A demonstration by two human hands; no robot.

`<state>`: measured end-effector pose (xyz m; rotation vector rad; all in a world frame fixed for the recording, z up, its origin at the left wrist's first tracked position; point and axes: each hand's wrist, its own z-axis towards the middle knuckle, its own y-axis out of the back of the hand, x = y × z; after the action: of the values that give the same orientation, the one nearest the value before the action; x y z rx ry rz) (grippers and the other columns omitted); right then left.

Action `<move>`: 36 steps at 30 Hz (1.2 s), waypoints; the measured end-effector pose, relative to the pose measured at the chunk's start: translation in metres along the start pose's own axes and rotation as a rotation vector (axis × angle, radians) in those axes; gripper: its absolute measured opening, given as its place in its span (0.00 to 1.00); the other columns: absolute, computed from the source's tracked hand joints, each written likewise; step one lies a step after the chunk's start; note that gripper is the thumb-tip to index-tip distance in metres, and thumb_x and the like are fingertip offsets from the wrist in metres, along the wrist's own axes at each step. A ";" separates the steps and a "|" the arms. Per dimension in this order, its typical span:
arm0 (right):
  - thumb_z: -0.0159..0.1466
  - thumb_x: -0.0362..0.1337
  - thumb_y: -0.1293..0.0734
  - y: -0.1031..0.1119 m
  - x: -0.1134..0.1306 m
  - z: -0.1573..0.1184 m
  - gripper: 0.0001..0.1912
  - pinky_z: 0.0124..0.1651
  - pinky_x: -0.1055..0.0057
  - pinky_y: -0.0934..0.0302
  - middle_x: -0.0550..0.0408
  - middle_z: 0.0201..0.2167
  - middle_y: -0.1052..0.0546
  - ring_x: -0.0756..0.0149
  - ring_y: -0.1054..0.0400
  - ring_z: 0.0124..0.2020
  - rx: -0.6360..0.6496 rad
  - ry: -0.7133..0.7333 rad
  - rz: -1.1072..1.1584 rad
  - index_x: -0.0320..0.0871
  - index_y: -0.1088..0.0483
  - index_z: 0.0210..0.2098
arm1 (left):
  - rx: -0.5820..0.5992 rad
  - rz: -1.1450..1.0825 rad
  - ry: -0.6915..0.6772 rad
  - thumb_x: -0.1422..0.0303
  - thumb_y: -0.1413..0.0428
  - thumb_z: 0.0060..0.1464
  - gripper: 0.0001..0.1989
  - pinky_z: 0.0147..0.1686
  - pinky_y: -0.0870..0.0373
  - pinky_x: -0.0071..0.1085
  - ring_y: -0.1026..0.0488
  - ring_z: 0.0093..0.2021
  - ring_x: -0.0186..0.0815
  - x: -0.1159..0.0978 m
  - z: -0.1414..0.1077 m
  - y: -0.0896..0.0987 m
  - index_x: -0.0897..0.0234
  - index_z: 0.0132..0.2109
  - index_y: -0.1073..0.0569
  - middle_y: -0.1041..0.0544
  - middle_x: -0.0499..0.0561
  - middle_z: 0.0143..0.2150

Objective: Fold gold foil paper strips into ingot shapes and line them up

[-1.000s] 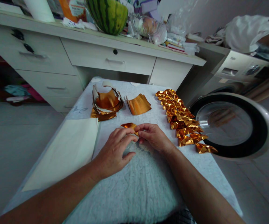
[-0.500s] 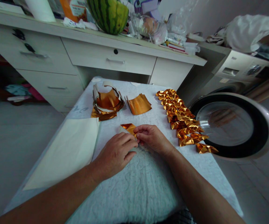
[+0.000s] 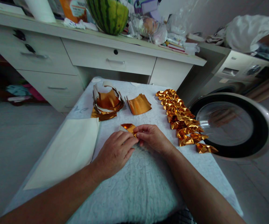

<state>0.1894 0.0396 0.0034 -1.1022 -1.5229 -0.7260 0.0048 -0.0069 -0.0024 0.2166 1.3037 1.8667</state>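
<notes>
A small piece of gold paper (image 3: pixel 129 127), partly folded with a pale side showing, is at the middle of the table (image 3: pixel 156 119), between the two hands. The right hand (image 3: pixel 153 139) pinches its right end between thumb and forefinger. The left hand (image 3: pixel 115 151) lies palm down with its fingers close together and bent over the paper's near side; whether they grip it, I cannot tell, as the fingertips are partly hidden.

A curled stack of gold paper (image 3: pixel 107 99) stands near the table's far left corner, with a smaller stack (image 3: pixel 139 105) just to its right. A large pale sheet (image 3: pixel 66 151) lies along the left edge. Folded gold pieces (image 3: pixel 182 119) run in an overlapping line along the right edge, beside the open round washing machine door (image 3: pixel 261 127).
</notes>
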 end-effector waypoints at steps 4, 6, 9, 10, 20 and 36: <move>0.54 0.35 0.28 0.000 0.000 0.001 0.11 0.23 0.78 0.39 0.59 0.23 0.24 0.77 0.34 0.19 0.028 -0.005 0.040 0.38 0.27 0.36 | -0.028 0.039 0.005 0.74 0.44 0.57 0.09 0.44 0.34 0.42 0.32 0.45 0.43 0.000 0.001 0.001 0.63 0.46 0.29 0.26 0.53 0.44; 0.53 0.35 0.28 -0.001 -0.001 0.001 0.11 0.23 0.79 0.39 0.59 0.23 0.23 0.76 0.34 0.19 0.035 -0.015 0.047 0.39 0.28 0.36 | -0.049 0.036 -0.015 0.73 0.47 0.61 0.05 0.42 0.34 0.40 0.31 0.41 0.41 0.001 0.002 0.001 0.63 0.43 0.28 0.25 0.51 0.40; 0.54 0.35 0.28 -0.001 -0.002 0.001 0.11 0.23 0.78 0.39 0.59 0.22 0.23 0.76 0.34 0.19 0.031 -0.021 0.036 0.39 0.28 0.36 | -0.076 0.021 -0.029 0.73 0.51 0.64 0.08 0.39 0.34 0.38 0.30 0.38 0.39 0.004 0.003 0.001 0.63 0.38 0.28 0.24 0.50 0.35; 0.54 0.36 0.28 -0.001 -0.003 0.001 0.11 0.23 0.78 0.39 0.59 0.22 0.23 0.76 0.34 0.19 0.032 -0.019 0.029 0.39 0.28 0.36 | -0.082 0.016 -0.029 0.72 0.51 0.64 0.09 0.39 0.35 0.37 0.30 0.37 0.39 0.004 0.002 0.001 0.63 0.38 0.28 0.24 0.50 0.35; 0.58 0.36 0.32 0.002 -0.004 0.000 0.09 0.24 0.77 0.41 0.60 0.20 0.26 0.75 0.35 0.19 0.012 -0.014 -0.078 0.40 0.29 0.37 | 0.020 0.036 0.100 0.72 0.49 0.62 0.07 0.40 0.34 0.39 0.30 0.39 0.40 0.008 0.000 0.000 0.62 0.40 0.26 0.25 0.51 0.36; 0.58 0.24 0.34 -0.002 0.002 -0.007 0.14 0.47 0.68 0.38 0.52 0.40 0.29 0.65 0.33 0.42 -0.117 0.479 -0.959 0.44 0.26 0.41 | 0.081 -0.024 0.098 0.73 0.50 0.62 0.09 0.42 0.29 0.38 0.29 0.39 0.38 0.007 -0.001 -0.003 0.64 0.36 0.27 0.25 0.50 0.35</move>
<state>0.1903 0.0328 0.0078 -0.1621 -1.5428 -1.6055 0.0015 -0.0024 -0.0079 0.1533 1.4438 1.8260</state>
